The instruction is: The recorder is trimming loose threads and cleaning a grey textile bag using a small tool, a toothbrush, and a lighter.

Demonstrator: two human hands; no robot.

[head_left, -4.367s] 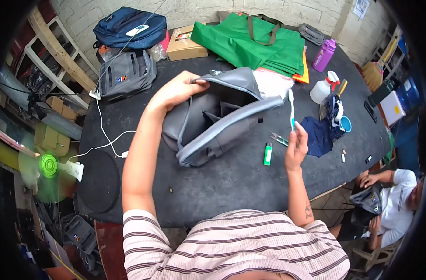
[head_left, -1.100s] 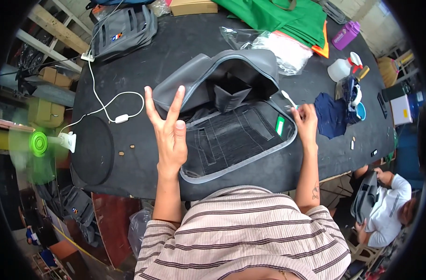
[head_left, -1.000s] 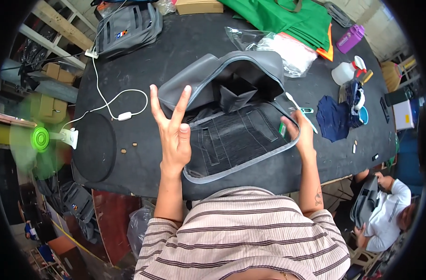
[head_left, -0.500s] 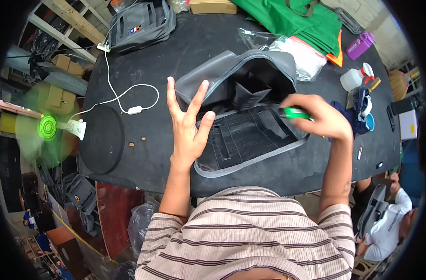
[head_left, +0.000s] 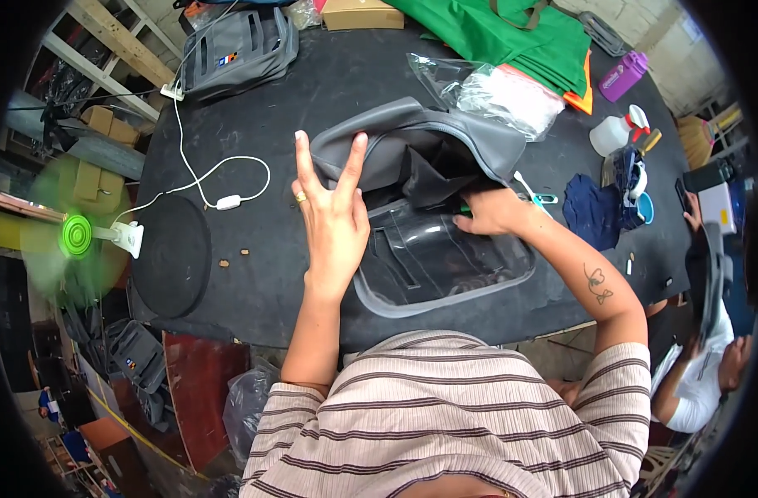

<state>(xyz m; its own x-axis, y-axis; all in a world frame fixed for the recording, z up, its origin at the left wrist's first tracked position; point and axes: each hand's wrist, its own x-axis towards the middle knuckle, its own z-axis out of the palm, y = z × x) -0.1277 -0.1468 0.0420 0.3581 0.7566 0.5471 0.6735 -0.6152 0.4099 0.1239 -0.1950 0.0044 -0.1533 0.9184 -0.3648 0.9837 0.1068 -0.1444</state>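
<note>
A grey bag lies unzipped on the black table, its upper part raised and its dark lining showing. Its front panel, with a grey-edged rim and clear-looking pocket sheet, lies flat toward me. My left hand is at the bag's left side, two fingers stretched up in front of the grey fabric; its other fingers are partly hidden. My right hand reaches into the bag's opening at the fold, fingers curled around a small green object that is mostly hidden.
Right of the bag lie a white-and-teal tool, a navy cloth and a spray bottle. A purple bottle, plastic-wrapped goods and green fabric are farther back. Left are a white cable, a round black disc and a spinning fan.
My right hand has moved left and down into the bag's opening with the green object. The bag's upper part has sagged somewhat. A white-and-teal tool now shows beside my right wrist.
</note>
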